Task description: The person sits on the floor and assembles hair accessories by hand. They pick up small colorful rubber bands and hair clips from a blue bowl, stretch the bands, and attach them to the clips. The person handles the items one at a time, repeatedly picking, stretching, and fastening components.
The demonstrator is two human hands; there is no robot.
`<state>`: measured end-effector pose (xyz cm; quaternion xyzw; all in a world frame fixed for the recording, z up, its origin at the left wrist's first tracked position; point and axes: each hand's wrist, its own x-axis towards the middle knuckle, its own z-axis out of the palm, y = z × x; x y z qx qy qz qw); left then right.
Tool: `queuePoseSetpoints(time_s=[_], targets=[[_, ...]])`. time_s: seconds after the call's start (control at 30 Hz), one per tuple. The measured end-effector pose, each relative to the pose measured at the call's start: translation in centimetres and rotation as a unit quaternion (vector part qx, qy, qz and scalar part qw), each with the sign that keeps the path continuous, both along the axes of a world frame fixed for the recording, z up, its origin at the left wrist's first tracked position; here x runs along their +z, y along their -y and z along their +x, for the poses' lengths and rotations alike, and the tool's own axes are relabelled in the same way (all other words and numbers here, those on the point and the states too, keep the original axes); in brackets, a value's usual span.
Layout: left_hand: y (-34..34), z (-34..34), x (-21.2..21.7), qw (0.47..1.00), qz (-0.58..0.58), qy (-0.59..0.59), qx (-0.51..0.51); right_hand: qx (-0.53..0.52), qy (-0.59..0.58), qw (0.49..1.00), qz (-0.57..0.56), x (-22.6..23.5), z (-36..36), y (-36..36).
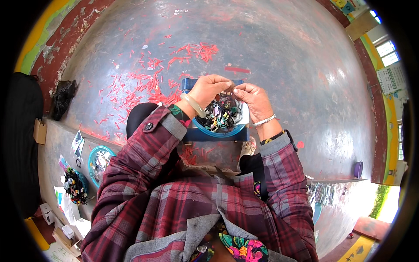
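Note:
My left hand, with a pale bangle at the wrist, is closed in a pinch above a blue basin. My right hand, with a silvery bracelet, pinches beside it, and the fingertips of both nearly meet. Whatever lies between the fingers is too small to make out. Just below them is a dark, reddish-brown bundle; whether it hangs from the fingers or rests on the pile I cannot tell. The basin holds a heap of what look like black elastic hair ties with coloured bits. It stands on a blue stool.
Red scraps litter the grey floor ahead and to the left. At the left stand a blue basin of pale pieces and a dark heap of bands. A black bag lies by the wall; a purple tub is far right.

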<state>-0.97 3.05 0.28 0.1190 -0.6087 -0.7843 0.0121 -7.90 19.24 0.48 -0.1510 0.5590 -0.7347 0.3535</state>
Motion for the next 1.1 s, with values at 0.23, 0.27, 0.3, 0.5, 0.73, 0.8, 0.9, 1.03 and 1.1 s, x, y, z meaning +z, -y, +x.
queuePoseSetpoints(time_s=[0.23, 0.27, 0.3, 0.5, 0.73, 0.8, 0.9, 1.03, 1.1], targets=[[0.3, 0.0, 0.0, 1.0, 0.007, 0.011, 0.025, -0.001, 0.016, 1.0, 0.012, -0.1, 0.0, 0.0], [0.3, 0.1, 0.0, 0.999, 0.018, 0.014, 0.034, 0.002, 0.011, 1.0, 0.013, -0.1, 0.0, 0.1], [0.3, 0.2, 0.2, 0.999, 0.01, 0.016, 0.036, 0.004, 0.006, 1.0, 0.015, 0.0, 0.0, 0.1], [0.2, 0.1, 0.5, 0.999, -0.004, 0.016, 0.04, 0.011, 0.009, 1.0, 0.011, 0.4, 0.2, 0.0], [0.3, 0.1, 0.4, 0.999, 0.024, 0.007, 0.034, 0.008, 0.015, 1.0, -0.004, 0.0, 0.0, 0.3], [0.3, 0.0, 0.3, 0.999, 0.036, 0.001, 0.03, 0.007, 0.022, 1.0, -0.018, -0.6, -0.3, 0.2], [0.1, 0.1, 0.9, 0.998, 0.053, 0.004, 0.017, -0.01, 0.022, 0.999, -0.043, -0.5, -0.5, 0.1], [0.2, 0.2, 1.0, 0.997, 0.055, 0.032, -0.046, -0.049, 0.014, 0.997, -0.058, -0.4, -0.6, 0.0], [0.2, 0.1, 0.8, 0.995, 0.055, 0.038, -0.069, -0.059, 0.026, 0.996, -0.069, -0.4, -0.5, 0.1]])
